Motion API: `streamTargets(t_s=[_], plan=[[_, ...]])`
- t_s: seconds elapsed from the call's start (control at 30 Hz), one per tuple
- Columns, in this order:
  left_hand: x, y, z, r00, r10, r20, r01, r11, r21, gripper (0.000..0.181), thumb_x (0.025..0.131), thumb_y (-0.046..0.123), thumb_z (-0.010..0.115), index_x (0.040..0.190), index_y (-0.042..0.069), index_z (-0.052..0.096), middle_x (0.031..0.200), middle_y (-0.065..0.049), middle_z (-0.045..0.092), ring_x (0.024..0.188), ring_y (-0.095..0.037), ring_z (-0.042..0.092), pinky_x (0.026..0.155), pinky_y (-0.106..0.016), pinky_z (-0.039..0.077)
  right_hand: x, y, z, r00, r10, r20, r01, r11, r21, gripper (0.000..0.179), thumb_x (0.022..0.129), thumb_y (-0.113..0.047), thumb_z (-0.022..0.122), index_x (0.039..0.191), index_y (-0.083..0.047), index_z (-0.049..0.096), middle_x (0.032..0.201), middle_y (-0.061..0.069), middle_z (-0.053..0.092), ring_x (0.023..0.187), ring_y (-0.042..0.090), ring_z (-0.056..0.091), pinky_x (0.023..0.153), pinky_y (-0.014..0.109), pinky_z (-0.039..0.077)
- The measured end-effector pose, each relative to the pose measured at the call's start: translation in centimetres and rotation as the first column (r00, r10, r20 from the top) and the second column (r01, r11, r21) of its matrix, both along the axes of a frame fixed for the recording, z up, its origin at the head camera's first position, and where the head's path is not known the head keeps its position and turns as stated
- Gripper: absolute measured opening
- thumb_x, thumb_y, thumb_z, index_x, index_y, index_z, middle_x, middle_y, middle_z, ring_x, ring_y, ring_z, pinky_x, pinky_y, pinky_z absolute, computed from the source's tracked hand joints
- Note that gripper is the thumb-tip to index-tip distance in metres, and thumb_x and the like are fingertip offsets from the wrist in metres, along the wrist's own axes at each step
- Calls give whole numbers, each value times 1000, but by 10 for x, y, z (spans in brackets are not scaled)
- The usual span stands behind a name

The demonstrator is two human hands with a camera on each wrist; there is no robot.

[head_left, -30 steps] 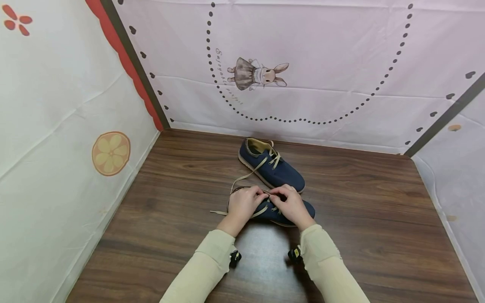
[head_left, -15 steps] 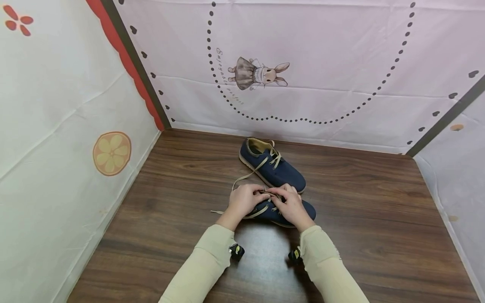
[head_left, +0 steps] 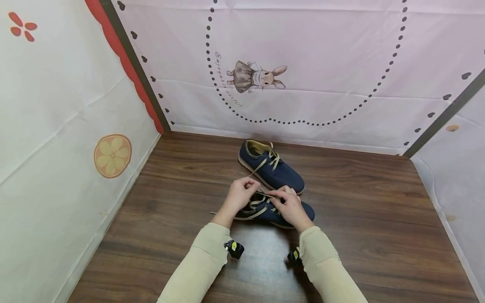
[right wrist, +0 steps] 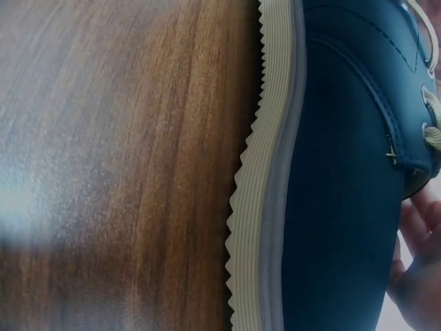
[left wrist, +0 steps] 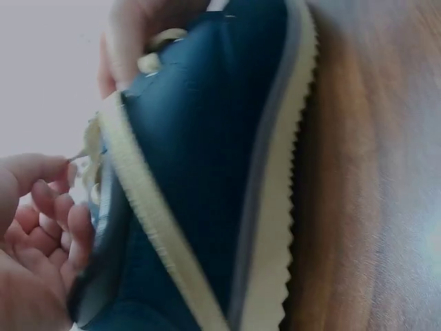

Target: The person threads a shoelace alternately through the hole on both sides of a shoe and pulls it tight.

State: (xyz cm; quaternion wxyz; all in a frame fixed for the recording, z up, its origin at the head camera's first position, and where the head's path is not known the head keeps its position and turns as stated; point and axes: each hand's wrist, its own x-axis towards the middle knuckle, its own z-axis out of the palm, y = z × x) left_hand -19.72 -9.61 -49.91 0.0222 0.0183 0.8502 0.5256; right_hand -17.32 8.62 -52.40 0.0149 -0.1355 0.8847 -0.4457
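Note:
A navy blue shoe (head_left: pixel 270 214) with a cream serrated sole and cream laces lies on the wooden tabletop, toe to the right. Over its opening my left hand (head_left: pixel 239 194) pinches a thin lace end between thumb and forefinger, which the left wrist view shows close up. My right hand (head_left: pixel 289 206) is at the eyelets, thumb and forefinger around a shoelace (head_left: pixel 264 195); its other fingers lie along the far side of the shoe. Part of that grip is hidden. Another cream lace strand (left wrist: pixel 155 214) runs slanting down the shoe's near side.
Just behind lies the matching navy shoe (head_left: pixel 278 168), its laces loose, close to the first one. A printed cloth wall (head_left: pixel 322 75) rises at the table's back edge, with a white cloth wall (head_left: pixel 68 147) on the left.
My left hand has moved left and slightly away from the right hand, uncovering the near shoe's opening and laces. The right hand stays at the eyelets. Both shoes lie where they were.

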Motion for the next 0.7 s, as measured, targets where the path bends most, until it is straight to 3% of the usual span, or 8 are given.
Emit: streamTargets(t_s=[0.1, 0.2, 0.27, 0.37, 0.43, 0.5, 0.63, 0.7], plan=[[-4, -11, 5, 995, 87, 56, -98, 970, 224, 16, 92, 13, 58, 93, -2, 63, 75, -8, 58, 62, -14, 52, 51, -24, 45, -2, -1, 0, 1000, 6, -1, -6, 1000, -11, 21, 89, -13, 62, 107, -19, 70, 88, -4, 49, 80, 17, 38, 76, 37, 26], [-10, -28, 13, 982, 149, 117, -184, 895, 406, 14, 96, 10, 50, 97, -2, 55, 94, -19, 63, 70, -14, 56, 50, -22, 44, -3, -2, 0, 1000, 11, -5, -11, 1000, -13, 21, 89, -12, 62, 106, -19, 71, 88, -4, 49, 79, 17, 38, 75, 37, 25], [-14, -42, 17, 969, 208, 132, -246, 841, 481, 8, 96, 8, 47, 96, 2, 52, 102, -21, 64, 70, -11, 58, 50, -19, 42, -4, -2, 0, 1000, 12, 5, -11, 1000, -13, 21, 89, -11, 61, 106, -19, 71, 88, -5, 49, 79, 17, 37, 76, 37, 25], [-19, -60, 15, 943, 303, 135, -324, 754, 571, 7, 97, 7, 45, 92, 6, 49, 97, -17, 67, 61, -8, 58, 45, -17, 39, -5, -3, 0, 999, 23, 25, -23, 1000, -1, 22, 90, -11, 60, 106, -21, 71, 89, -5, 48, 81, 17, 37, 77, 38, 24], [-19, -67, 9, 931, 338, 140, -354, 734, 580, 7, 97, 8, 47, 91, 6, 50, 88, -9, 68, 57, -7, 57, 45, -18, 39, -5, -2, 1, 999, 30, 35, -30, 1000, -2, 22, 91, -12, 59, 106, -22, 71, 90, -5, 49, 83, 17, 38, 78, 38, 24], [-18, -71, 2, 934, 324, 150, -351, 761, 546, 9, 97, 11, 48, 93, 3, 52, 84, -4, 68, 58, -6, 58, 46, -19, 40, -5, -1, 0, 999, 41, 32, -41, 999, -10, 22, 91, -14, 60, 108, -22, 70, 92, -5, 51, 87, 17, 41, 80, 38, 27], [-14, -75, -10, 953, 253, 169, -299, 884, 359, 18, 96, 15, 52, 101, -2, 57, 88, -8, 68, 66, -9, 62, 52, -23, 45, -3, 9, -3, 998, 64, 3, -63, 992, -110, 26, 91, -17, 61, 116, -15, 66, 103, -1, 59, 100, 20, 48, 87, 42, 35], [-12, -78, -13, 960, 217, 174, -258, 929, 265, 23, 96, 16, 51, 109, -3, 58, 95, -14, 68, 73, -14, 64, 57, -26, 47, -1, 17, -5, 997, 72, -3, -71, 982, -174, 30, 91, -19, 61, 120, -10, 63, 109, 3, 60, 106, 22, 49, 92, 46, 35]])
